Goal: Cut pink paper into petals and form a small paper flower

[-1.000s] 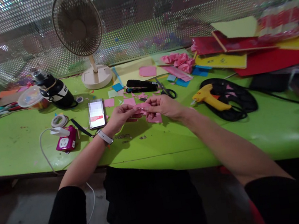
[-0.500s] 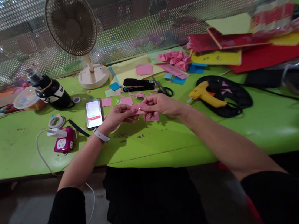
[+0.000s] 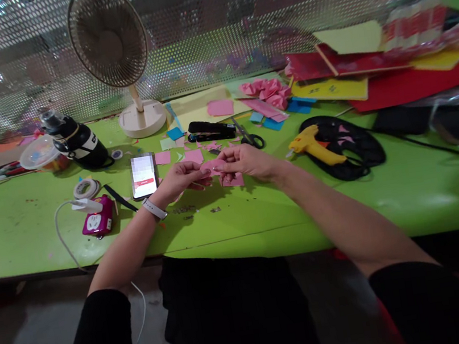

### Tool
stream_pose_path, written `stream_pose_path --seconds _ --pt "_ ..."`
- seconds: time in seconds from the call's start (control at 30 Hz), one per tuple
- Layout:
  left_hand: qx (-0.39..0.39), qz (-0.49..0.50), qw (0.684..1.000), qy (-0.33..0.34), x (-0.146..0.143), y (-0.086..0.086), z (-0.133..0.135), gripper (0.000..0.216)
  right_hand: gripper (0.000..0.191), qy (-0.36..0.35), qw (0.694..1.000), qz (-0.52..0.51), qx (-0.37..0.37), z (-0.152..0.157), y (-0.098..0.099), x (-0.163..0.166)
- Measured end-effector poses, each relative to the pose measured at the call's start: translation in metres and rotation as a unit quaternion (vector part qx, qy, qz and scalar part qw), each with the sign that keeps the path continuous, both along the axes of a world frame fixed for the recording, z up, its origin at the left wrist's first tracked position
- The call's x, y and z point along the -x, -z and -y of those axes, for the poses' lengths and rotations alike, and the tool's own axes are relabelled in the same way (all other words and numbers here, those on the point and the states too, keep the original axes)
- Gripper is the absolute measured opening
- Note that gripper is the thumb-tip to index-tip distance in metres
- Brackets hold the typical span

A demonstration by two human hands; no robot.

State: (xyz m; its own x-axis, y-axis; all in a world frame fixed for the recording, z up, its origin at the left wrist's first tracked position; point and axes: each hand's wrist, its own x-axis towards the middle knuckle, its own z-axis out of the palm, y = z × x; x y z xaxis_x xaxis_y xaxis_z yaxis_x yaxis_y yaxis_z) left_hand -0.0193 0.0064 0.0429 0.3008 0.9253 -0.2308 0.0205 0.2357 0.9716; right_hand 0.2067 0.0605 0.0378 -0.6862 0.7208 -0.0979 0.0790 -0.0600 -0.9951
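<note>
A small piece of pink paper (image 3: 213, 166) is held up over the table between my two hands. My left hand (image 3: 183, 180) pinches its left side, and a white band circles that wrist. On the paper's right side, the thumb and fingers of my right hand (image 3: 243, 163) are closed. Flat pink squares (image 3: 193, 156) lie just behind the hands, and another pink square (image 3: 235, 180) is partly hidden under my right hand. A black stapler (image 3: 212, 130) and dark scissors (image 3: 253, 138) rest behind them. Left of my left hand lies a lit phone (image 3: 144, 176).
A yellow glue gun (image 3: 316, 145) lies on a black pad at right. A fan (image 3: 143, 119), a black bottle (image 3: 78, 143) and a pink power adapter (image 3: 98, 217) with a white cable stand at left. Folded pink paper pieces (image 3: 269, 92) and red sheets (image 3: 414, 78) lie at the back.
Both hands keep their pinch on the pink paper, almost still. The whole view has shifted very slightly.
</note>
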Motion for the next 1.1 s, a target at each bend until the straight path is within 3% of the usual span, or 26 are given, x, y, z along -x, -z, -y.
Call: stream_pose_path --seconds 0.57,0.9,1.1 --pt "0.018 0.006 1.0 0.008 0.002 0.002 -0.003 0.024 0.032 -0.041 0.999 0.004 0.023 -0.008 0.004 -0.006" --pt "0.011 0.002 1.0 -0.018 0.003 -0.004 -0.006 0.035 0.024 -0.073 0.997 -0.006 0.022 -0.007 -0.014 -0.009" --pt "0.004 -0.017 0.999 -0.031 0.003 -0.005 -0.008 0.039 0.022 -0.06 0.998 -0.001 0.026 -0.008 -0.014 -0.009"
